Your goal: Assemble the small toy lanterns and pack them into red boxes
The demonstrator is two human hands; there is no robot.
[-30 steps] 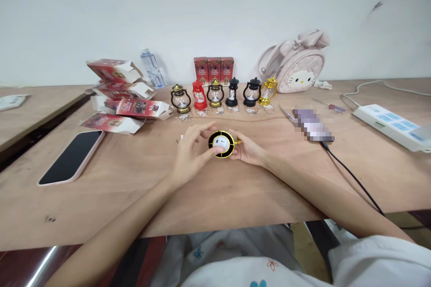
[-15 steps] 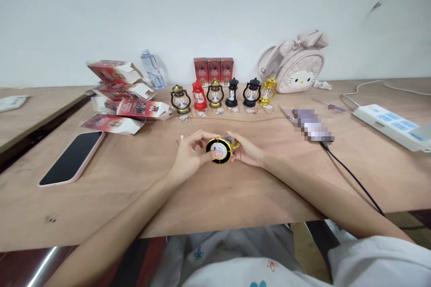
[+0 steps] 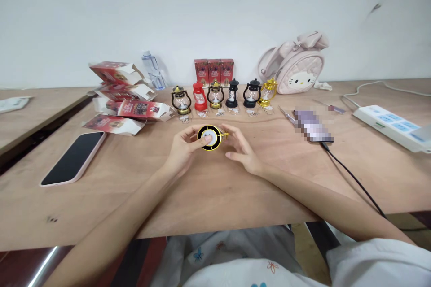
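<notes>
A small gold lantern [image 3: 218,144] is tipped so its round base, a black ring with a white centre, faces me. My left hand [image 3: 184,147] grips it, with the thumb pressed on the white centre. Close by on the right, my right hand [image 3: 245,150] is open, thumb and fingers apart. Its fingertips are beside the lantern's gold handle; whether they touch it I cannot tell. Behind the hands stands a row of similar lanterns, among them a red lantern [image 3: 200,97], a black lantern [image 3: 252,94] and another gold lantern [image 3: 268,93], with small hooks and tags in front.
Opened red-and-white boxes [image 3: 136,108] are piled at the left, near a phone [image 3: 72,158] and a water bottle [image 3: 153,71]. Three red boxes [image 3: 214,71] stand by the wall. On the right are a pink bag [image 3: 299,69], a blurred-out device [image 3: 313,125] on a cable and a power strip [image 3: 392,123].
The lantern has moved up and left in my left hand, its base turned more squarely towards me. My right hand has loosened, its thumb and fingers spreading apart.
</notes>
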